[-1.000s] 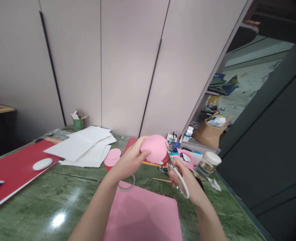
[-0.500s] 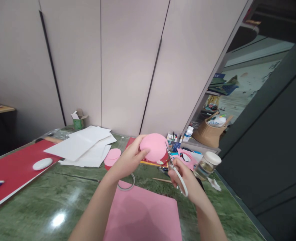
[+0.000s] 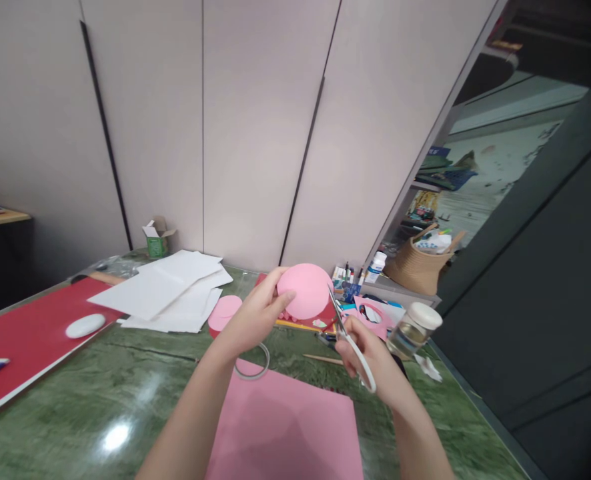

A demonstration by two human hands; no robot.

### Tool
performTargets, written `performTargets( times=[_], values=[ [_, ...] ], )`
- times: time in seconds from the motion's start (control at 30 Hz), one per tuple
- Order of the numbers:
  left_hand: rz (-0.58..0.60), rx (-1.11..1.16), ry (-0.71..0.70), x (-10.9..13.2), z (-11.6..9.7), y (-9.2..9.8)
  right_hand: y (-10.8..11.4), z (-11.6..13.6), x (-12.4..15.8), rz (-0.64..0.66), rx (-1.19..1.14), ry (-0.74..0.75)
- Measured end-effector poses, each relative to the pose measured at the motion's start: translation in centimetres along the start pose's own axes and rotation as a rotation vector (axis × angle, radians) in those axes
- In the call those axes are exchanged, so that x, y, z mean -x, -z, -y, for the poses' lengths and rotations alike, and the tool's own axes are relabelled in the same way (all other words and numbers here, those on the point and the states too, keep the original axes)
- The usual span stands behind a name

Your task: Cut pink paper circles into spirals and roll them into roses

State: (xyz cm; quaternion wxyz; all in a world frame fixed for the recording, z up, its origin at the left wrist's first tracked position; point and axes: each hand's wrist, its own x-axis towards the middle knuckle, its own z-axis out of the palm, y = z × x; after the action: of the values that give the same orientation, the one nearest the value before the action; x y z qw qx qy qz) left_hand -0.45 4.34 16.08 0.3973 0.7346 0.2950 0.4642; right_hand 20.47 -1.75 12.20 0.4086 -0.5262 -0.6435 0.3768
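My left hand pinches a round pink paper disc by its left edge, thumb in front, raised above the table. In my right hand is a pair of scissors with white handles, its fingers wrapped round the loops. The metal blades point up and touch the disc's right edge; whether they are parted is hard to make out. Below the hands lies a large pink paper sheet. A grey tape ring sits at its upper left corner, beside my left forearm.
Pink round cut-outs and white paper sheets lie left of my hands. A ring-shaped pink offcut and a lidded jar stand to the right. Further left, a white mouse rests on a red sheet.
The pink disc and my left hand have shifted slightly left and up. The scissors stay at the disc's right edge, almost unmoved.
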Motion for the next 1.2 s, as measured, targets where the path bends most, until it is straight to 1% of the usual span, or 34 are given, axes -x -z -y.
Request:
performTargets(
  times=[0.2,0.33,0.53,0.77,1.0,1.1,1.2],
  values=[
    [0.046,-0.107,0.026,0.2,-0.3,0.2,-0.1,0.4,0.1,-0.01,0.053,0.009],
    [0.046,-0.144,0.041,0.3,-0.6,0.2,-0.1,0.5,0.0,-0.019,0.077,0.011],
    [0.043,-0.086,0.01,0.2,-0.6,0.1,-0.1,0.3,-0.1,-0.022,0.05,0.001],
    [0.019,-0.029,0.014,0.0,0.0,0.0,0.2,-0.2,-0.1,-0.009,0.035,-0.001],
    [0.012,0.034,-0.004,-0.1,0.0,0.1,0.4,-0.7,-0.2,0.012,0.024,-0.016],
    [-0.002,0.029,-0.014,-0.1,0.1,0.1,0.4,-0.7,-0.1,0.02,0.034,-0.023],
    [-0.022,-0.029,-0.016,-0.1,0.1,0.1,0.3,-0.5,0.0,0.017,0.046,-0.028]
  ],
)
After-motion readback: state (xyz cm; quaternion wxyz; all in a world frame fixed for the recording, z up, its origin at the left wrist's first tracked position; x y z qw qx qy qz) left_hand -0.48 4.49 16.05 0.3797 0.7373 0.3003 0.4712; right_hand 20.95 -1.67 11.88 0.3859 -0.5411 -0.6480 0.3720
